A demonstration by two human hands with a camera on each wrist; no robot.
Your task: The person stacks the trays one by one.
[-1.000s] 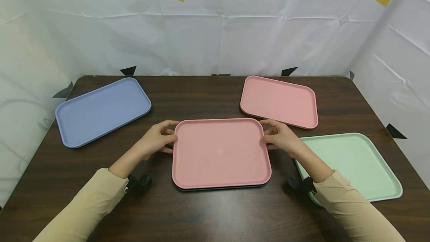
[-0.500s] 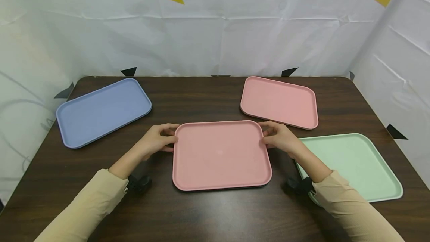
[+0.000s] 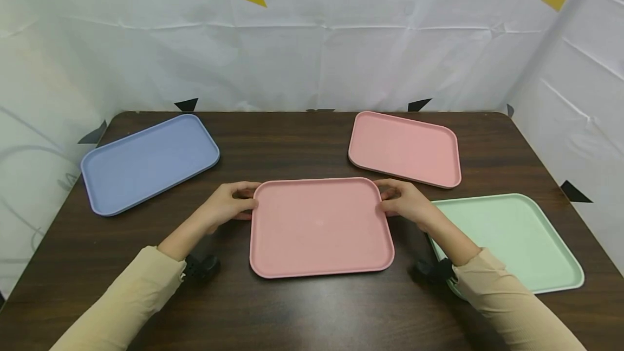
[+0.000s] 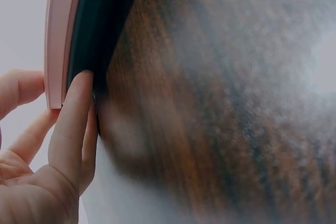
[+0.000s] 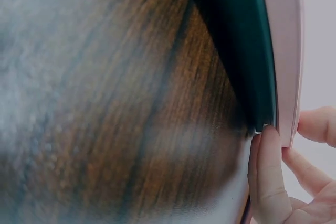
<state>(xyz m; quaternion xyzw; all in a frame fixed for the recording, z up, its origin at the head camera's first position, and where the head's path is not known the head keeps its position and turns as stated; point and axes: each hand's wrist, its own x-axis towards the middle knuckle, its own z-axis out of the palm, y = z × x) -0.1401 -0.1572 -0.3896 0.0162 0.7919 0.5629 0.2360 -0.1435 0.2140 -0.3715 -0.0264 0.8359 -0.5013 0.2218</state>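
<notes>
A pink tray (image 3: 322, 226) lies level in the middle of the wooden table, between both hands. My left hand (image 3: 229, 202) pinches its left rim, thumb on top and fingers at the side and below. At the opposite short side, my right hand (image 3: 407, 203) grips the rim the same way. Directly beneath the pink tray, the left wrist view shows a dark green tray (image 4: 86, 30), with a fingertip against its edge. From the right wrist, the dark green tray's edge (image 5: 257, 66) also shows under the pink one; the head view hides it.
A blue tray (image 3: 151, 164) lies at the back left, angled. Toward the back right is a smaller pink tray (image 3: 404, 148). My right forearm passes over part of a light green tray (image 3: 512, 242). White sheeting (image 3: 312, 64) stands behind the table (image 3: 312, 313).
The held pink tray's far edge has shifted slightly toward me, both hands with it. The dark strip under its front edge has gone out of sight. The other trays have stayed put.
</notes>
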